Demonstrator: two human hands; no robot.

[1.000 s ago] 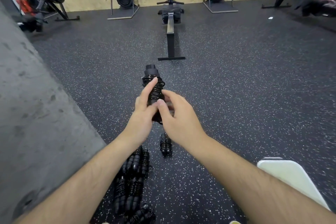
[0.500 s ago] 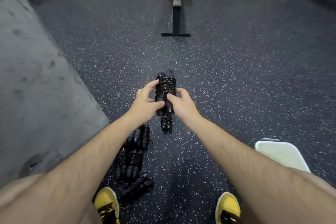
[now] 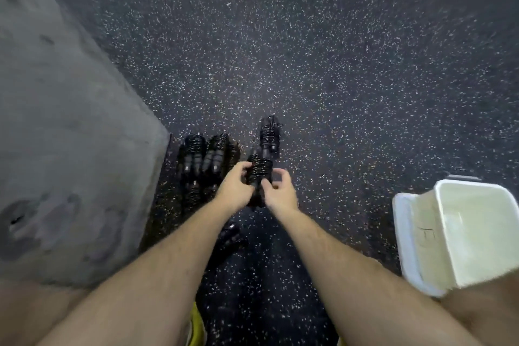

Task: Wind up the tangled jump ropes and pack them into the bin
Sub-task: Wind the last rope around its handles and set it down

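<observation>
The wound rope bundle (image 3: 259, 173) is held at the centre of the view, above the speckled floor (image 3: 337, 78) and between both hands. The left hand (image 3: 234, 188) has its fingers (image 3: 242, 169) curled round the bundle's left side. The right hand (image 3: 280, 191) grips the right side, with thumb and forefinger apparently pinching low on the coil, though blur prevents certainty. Cord is coiled tight round the handles, and no loose tail is visible. At 12 o'clock, just beyond, a single bundle (image 3: 269, 135) lies on the floor. At 10 o'clock sits a cluster of wound bundles (image 3: 205, 157), and at 7 o'clock a further bundle (image 3: 230, 236) is partly hidden by the forearm. The bin (image 3: 483, 236) stands well apart at 4 o'clock, and no rope is visible inside it. Assessment: winding appears largely complete, while packing has not begun.
</observation>
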